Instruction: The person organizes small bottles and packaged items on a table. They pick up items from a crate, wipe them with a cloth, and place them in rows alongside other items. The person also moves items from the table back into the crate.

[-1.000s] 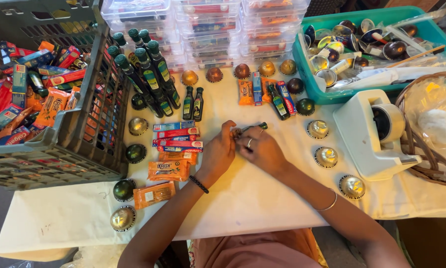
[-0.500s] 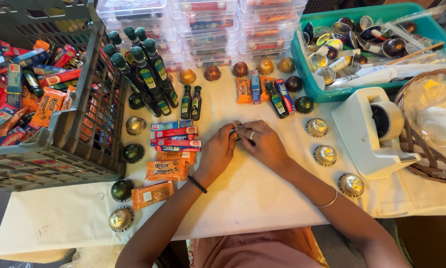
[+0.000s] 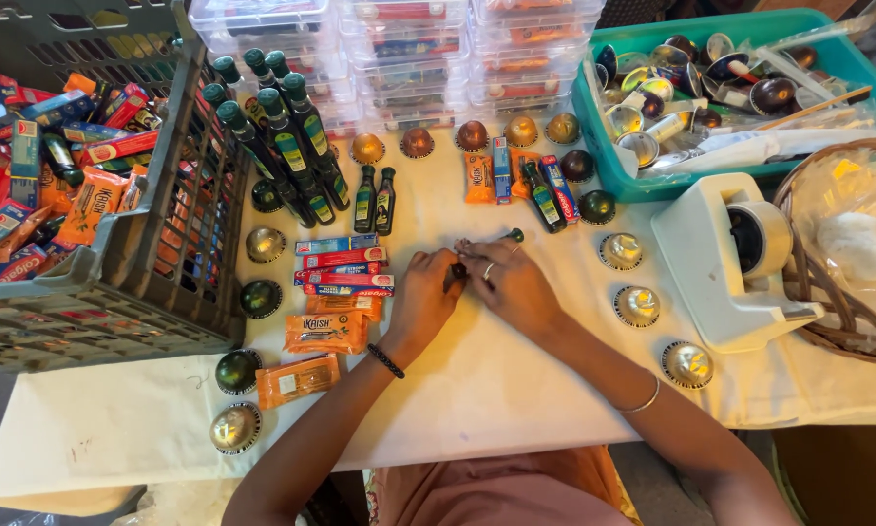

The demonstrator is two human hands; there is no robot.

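Our left hand (image 3: pixel 425 300) and right hand (image 3: pixel 512 282) both pinching 1 small dark bottle (image 3: pixel 487 251) at table (image 3: pixel 516 390) centre, green cap toward 1 o'clock, toothpaste boxes (image 3: pixel 343 267) at 9 o'clock, white tape dispenser (image 3: pixel 725 258) at 3 o'clock.

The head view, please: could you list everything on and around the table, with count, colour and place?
small bottle: one, dark with green cap, lying between both hands
table: one, white cloth
crate: one, grey, far left, full of packets
tall bottles: about ten, dark, green caps, by the crate
two small bottles: dark, upright, centre
flat boxes: four, blue and red, stacked left of the hands
orange packets: three, below the boxes
foil capsules: many, gold, green, brown, scattered
clear boxes: several stacks, top
teal bin: one, top right
tape dispenser: one, white, right
basket: one, wicker, far right
left hand: at the bottle
right hand: ringed, on the bottle
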